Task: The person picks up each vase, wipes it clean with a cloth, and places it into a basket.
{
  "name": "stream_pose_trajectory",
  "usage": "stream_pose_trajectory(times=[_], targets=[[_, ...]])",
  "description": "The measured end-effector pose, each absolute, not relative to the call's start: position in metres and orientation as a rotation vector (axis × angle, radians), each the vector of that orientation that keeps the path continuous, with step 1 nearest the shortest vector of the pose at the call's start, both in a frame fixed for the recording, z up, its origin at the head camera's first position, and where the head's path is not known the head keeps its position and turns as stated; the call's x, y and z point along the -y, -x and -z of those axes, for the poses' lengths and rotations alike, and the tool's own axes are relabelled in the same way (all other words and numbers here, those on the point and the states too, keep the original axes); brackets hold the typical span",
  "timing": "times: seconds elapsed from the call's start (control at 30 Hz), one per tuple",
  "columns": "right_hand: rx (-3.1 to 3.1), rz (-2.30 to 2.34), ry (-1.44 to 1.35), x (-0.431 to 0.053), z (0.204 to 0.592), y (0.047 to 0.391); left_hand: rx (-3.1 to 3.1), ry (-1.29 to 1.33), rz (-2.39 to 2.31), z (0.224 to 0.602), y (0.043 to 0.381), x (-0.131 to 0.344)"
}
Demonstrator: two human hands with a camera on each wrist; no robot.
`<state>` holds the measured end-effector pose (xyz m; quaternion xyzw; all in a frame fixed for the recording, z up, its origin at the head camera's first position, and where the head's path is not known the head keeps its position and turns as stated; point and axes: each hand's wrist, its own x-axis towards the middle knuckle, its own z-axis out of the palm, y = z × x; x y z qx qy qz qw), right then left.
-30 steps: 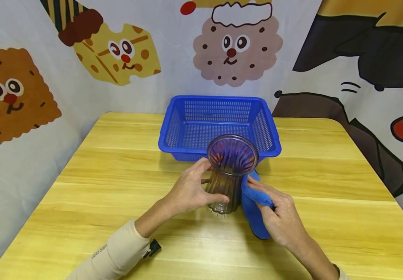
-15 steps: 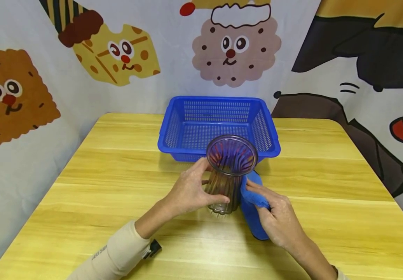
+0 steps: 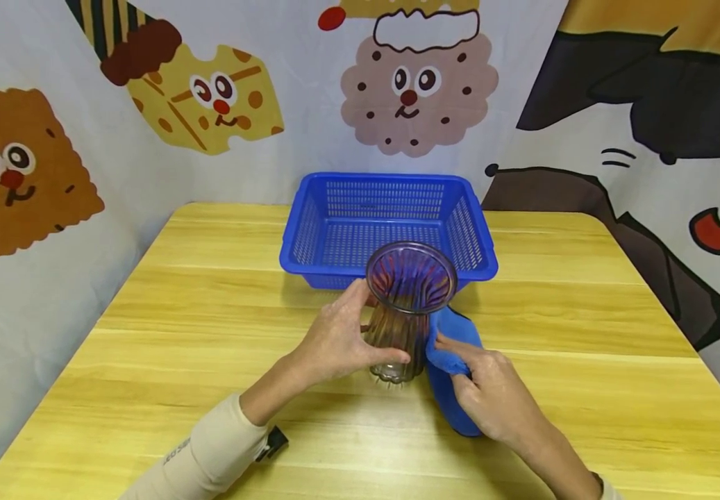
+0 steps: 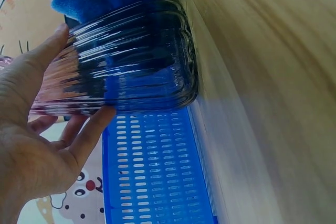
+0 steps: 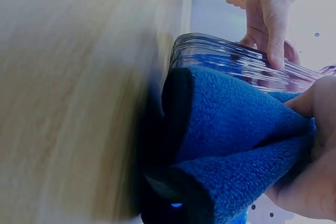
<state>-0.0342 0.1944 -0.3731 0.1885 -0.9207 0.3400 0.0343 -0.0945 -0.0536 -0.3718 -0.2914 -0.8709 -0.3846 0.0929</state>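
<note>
holey blue basket [image 3: 384, 198] near the far edge of the yellow wooden tabletop [image 3: 178, 333], white sheet [image 3: 228, 184] behind, smiling cheese [image 3: 235, 97] and pink cookie [image 3: 419, 90] on it, brown cookie [image 3: 28, 173] past the left edge, big black-and-white cartoon [image 3: 703, 121] past the right

Purplish striped vase [image 3: 405, 326], black-edged blue cloth [image 3: 450, 399], blue basket [image 3: 328, 270]
</note>
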Motion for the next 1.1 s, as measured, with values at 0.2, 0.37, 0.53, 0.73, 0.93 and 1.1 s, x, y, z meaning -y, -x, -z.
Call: stream_pose_trajectory(times=[0.2,0.37,0.53,0.73,0.93,1.1], targets=[[2.883,-1.03,-0.568,-0.195,0.376,0.034,2.596,0.854,1.115,0.372,0.094,0.053],[2.937,-1.056,-0.555,-0.194,0.378,0.035,2.598,0.833,1.095,0.373,0.093,0.053],[2.955,-1.058,-0.548,-0.194,0.379,0.034,2.592,0.827,1.089,0.373,0.093,0.052],[2.966,-1.036,-0.559,-0.194,0.381,0.035,2.587,0.801,1.043,0.374,0.092,0.051],[2.985,-1.005,-0.556,-0.194,0.384,0.035,2.599,0.764,1.005,0.375,0.091,0.049],[2.978,-0.962,-0.572,-0.194,0.386,0.036,2.608,0.737,0.992,0.375,0.09,0.047]])
